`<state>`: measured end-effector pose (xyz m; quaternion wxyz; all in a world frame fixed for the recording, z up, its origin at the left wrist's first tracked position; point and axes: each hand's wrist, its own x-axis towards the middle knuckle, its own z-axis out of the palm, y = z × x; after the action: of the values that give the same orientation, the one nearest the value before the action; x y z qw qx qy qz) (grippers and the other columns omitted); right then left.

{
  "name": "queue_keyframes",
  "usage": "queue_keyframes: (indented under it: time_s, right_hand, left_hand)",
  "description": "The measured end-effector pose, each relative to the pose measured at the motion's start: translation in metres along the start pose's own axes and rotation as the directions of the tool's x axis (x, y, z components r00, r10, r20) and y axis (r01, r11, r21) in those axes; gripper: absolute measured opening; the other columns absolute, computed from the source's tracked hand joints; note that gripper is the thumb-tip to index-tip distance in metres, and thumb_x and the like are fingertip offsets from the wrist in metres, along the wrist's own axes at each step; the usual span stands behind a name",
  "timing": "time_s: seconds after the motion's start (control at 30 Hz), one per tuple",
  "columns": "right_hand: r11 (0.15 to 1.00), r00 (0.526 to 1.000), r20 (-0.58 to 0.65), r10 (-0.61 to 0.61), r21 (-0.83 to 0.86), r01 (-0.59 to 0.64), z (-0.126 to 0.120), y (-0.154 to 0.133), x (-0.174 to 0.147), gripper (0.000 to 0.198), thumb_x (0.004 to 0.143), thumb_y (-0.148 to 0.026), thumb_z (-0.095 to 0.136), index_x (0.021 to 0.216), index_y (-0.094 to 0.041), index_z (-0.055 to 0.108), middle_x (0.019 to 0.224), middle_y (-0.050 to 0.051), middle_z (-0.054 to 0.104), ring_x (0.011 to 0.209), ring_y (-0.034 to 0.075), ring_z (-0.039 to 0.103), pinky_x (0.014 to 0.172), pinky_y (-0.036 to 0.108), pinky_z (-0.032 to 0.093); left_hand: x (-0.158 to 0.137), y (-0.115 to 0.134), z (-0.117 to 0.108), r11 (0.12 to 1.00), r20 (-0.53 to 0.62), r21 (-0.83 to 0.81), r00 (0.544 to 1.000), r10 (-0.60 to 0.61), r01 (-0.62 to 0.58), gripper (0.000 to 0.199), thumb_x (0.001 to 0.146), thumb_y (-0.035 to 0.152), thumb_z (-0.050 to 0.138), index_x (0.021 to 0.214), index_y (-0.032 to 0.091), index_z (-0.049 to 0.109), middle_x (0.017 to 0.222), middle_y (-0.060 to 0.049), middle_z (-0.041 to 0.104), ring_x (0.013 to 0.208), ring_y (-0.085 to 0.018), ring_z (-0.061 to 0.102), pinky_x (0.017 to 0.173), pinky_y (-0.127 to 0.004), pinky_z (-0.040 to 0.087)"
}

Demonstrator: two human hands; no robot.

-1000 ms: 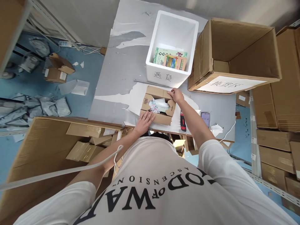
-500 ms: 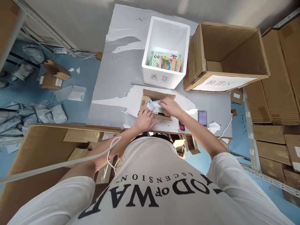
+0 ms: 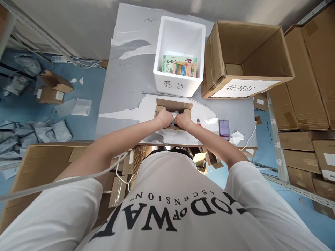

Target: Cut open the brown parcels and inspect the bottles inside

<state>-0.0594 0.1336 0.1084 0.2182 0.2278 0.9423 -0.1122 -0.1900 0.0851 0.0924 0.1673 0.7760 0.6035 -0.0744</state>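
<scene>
A small cardboard box (image 3: 175, 104) lies open on the table (image 3: 125, 78), close to its front edge. Both of my hands are inside its opening, side by side. My left hand (image 3: 165, 118) is closed on a white packet (image 3: 175, 114), which shows only as a pale patch between my fists. Closed on the packet's other side is my right hand (image 3: 183, 120). My fingertips and most of the packet are hidden. To the right lie a red and black cutter (image 3: 199, 122), partly visible, and a phone (image 3: 224, 129).
Behind the small box stands a white foam box (image 3: 172, 85) holding booklets. A big open carton (image 3: 213, 66) is on its right. Crumpled paper (image 3: 237, 138) lies by the phone. A large carton (image 3: 31, 174) stands at my left, and a white cable (image 3: 78, 178) crosses my left arm.
My left hand has moved from the box's front edge into its opening. Both hands have closed on the packet, whose floral end is now covered. The view has shifted slightly.
</scene>
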Motion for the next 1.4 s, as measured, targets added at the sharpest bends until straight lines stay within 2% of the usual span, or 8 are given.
queue_keyframes:
  time_s: [0.17,0.3,0.43,0.63,0.87,1.1,1.3,1.4]
  right_hand:
    - [0.964,0.964,0.018,0.265,-0.028,-0.265,0.001,0.008,-0.014,0.037,0.091,-0.03,0.052,0.112,-0.005,0.069,0.12,0.03,0.062,0.112,0.04,0.058,0.089,0.05,0.046]
    - [0.937,0.936,-0.069,0.345,0.086,-0.339,0.013,0.023,-0.03,0.091,0.082,-0.072,0.049,0.135,0.002,0.051,0.131,0.034,0.052,0.124,0.047,0.047,0.095,0.057,0.044]
    - [0.927,0.944,-0.054,0.325,0.214,-0.307,0.026,0.031,-0.041,0.127,0.067,-0.088,0.049,0.149,0.005,0.023,0.153,0.034,0.026,0.143,0.046,0.024,0.114,0.055,0.028]
    - [0.893,0.948,-0.028,0.316,0.347,-0.287,0.046,0.04,-0.05,0.146,0.056,-0.085,0.063,0.152,0.006,0.001,0.159,0.031,-0.003,0.149,0.041,-0.002,0.12,0.052,0.013]
    - [0.839,0.942,-0.188,0.277,0.525,-0.142,0.078,0.047,-0.054,0.146,0.058,-0.08,0.067,0.153,-0.004,-0.012,0.159,0.027,-0.015,0.149,0.039,-0.013,0.12,0.055,0.011]
    - [0.854,0.944,-0.184,0.273,0.498,-0.15,0.075,0.052,-0.049,0.144,0.06,-0.082,0.064,0.153,-0.002,-0.012,0.16,0.027,-0.013,0.15,0.036,-0.01,0.121,0.05,0.013]
    - [0.906,0.899,-0.215,0.381,0.283,-0.316,0.039,0.035,-0.05,0.101,0.085,-0.072,0.043,0.154,-0.003,0.014,0.16,0.028,0.01,0.148,0.043,0.007,0.111,0.07,0.007]
    - [0.933,0.904,-0.278,0.325,0.248,-0.259,0.017,0.012,-0.039,0.074,0.093,-0.054,0.044,0.148,-0.007,0.032,0.15,0.026,0.036,0.139,0.039,0.033,0.111,0.059,0.024]
  left_hand:
    - [-0.018,-0.006,0.02,0.98,-0.217,-0.197,0.973,-0.076,0.032,0.038,0.078,0.05,0.06,0.1,0.023,0.075,0.112,-0.014,0.068,0.136,-0.042,0.034,0.112,-0.063,0.011]
    - [-0.027,-0.007,0.024,0.99,-0.291,-0.099,0.948,-0.127,0.102,0.057,0.072,0.063,0.062,0.112,0.024,0.072,0.127,-0.011,0.062,0.146,-0.039,0.015,0.117,-0.06,0.002]
    - [-0.036,-0.019,0.015,0.982,-0.272,-0.044,0.944,-0.187,0.181,0.094,0.059,0.082,0.059,0.126,0.017,0.065,0.141,-0.017,0.052,0.146,-0.047,0.013,0.116,-0.064,-0.007]
    - [-0.062,-0.034,0.008,0.96,-0.151,-0.068,0.949,-0.278,0.271,0.127,0.062,0.084,0.056,0.149,-0.004,0.026,0.155,-0.034,0.02,0.147,-0.048,0.007,0.112,-0.066,-0.009]
    - [-0.066,-0.03,0.038,0.917,-0.126,-0.23,0.924,-0.36,0.325,0.148,0.049,0.081,0.07,0.154,-0.001,0.005,0.158,-0.033,0.006,0.148,-0.046,0.005,0.116,-0.059,0.013]
    - [-0.06,-0.029,0.05,0.854,-0.126,-0.361,0.887,-0.444,0.376,0.155,0.044,0.079,0.075,0.155,0.005,-0.004,0.16,-0.027,0.005,0.149,-0.041,0.007,0.119,-0.053,0.014]
    - [-0.062,-0.015,0.048,0.808,-0.087,-0.372,0.849,-0.521,0.457,0.155,0.046,0.079,0.073,0.154,0.004,-0.007,0.162,-0.024,0.001,0.15,-0.04,0.002,0.12,-0.052,0.012]
    - [-0.063,-0.012,0.045,0.805,-0.078,-0.36,0.845,-0.53,0.471,0.15,0.05,0.08,0.07,0.154,0.002,-0.005,0.162,-0.024,0.0,0.15,-0.04,0.0,0.119,-0.054,0.01]
